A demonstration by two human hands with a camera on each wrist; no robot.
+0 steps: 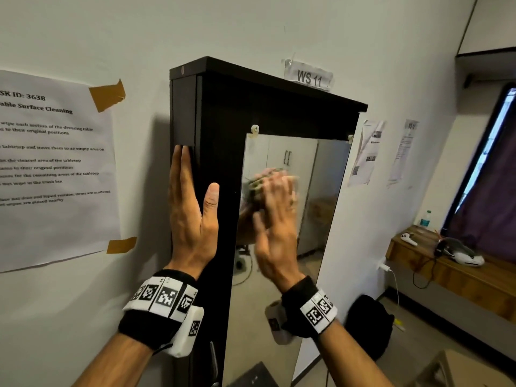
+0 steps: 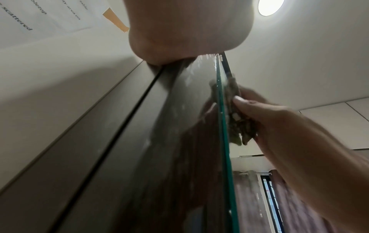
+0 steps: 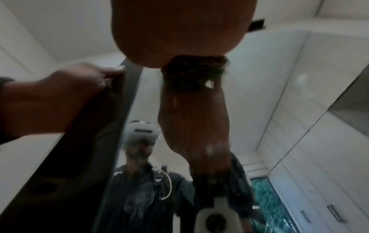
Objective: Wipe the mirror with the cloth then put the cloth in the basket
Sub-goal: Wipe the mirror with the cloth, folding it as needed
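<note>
- Against a white wall, at a tall dark cabinet [image 1: 223, 113]: mirror [image 1: 321, 191] fixed to the cabinet front, two small clips at its top corners.
- Pressed flat to the glass in the upper part of the mirror: greenish cloth [image 2: 237, 119], crumpled, caught between the glass and the palm side of the right hand [image 1: 276, 219].
- Right hand blurred in the head view; fingers [image 1: 282, 182] laid over the cloth and pointing up, with the cloth's top edge showing just past the fingertips; from the left wrist view, thumb tip resting on the cloth's near edge. Whether those fingers lie straight or curl round the cloth: cannot tell.
- Left hand [image 1: 192, 210] spread flat along the cabinet's left front edge, fingers [image 1: 180, 174] straight and together on the side panel, thumb on the dark front face; nothing gripped.
- Cloth well apart from the left hand, with a strip of dark cabinet front between them.
- Taped to the wall left of the cabinet: printed sheet [image 1: 55, 169]; above the cabinet, a small label [image 1: 308, 76] reading "WS 11".
- At far right: wooden desk [image 1: 446, 272] carrying a bottle [image 1: 425, 218] and white controllers.
</note>
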